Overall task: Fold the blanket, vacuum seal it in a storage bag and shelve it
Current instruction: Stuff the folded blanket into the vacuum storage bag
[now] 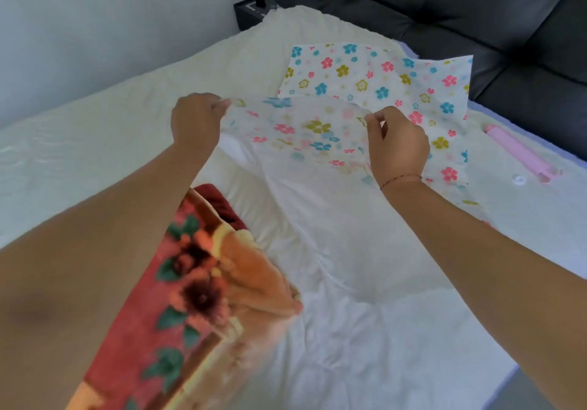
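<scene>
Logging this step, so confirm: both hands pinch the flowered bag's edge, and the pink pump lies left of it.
Wrong side: in the head view the pink pump lies right of the flowered bag. The left hand and right hand do pinch its edge.

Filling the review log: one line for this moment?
left hand: pinches storage bag edge | right hand: pinches it too | blanket: outside bag | pump: on bed
</scene>
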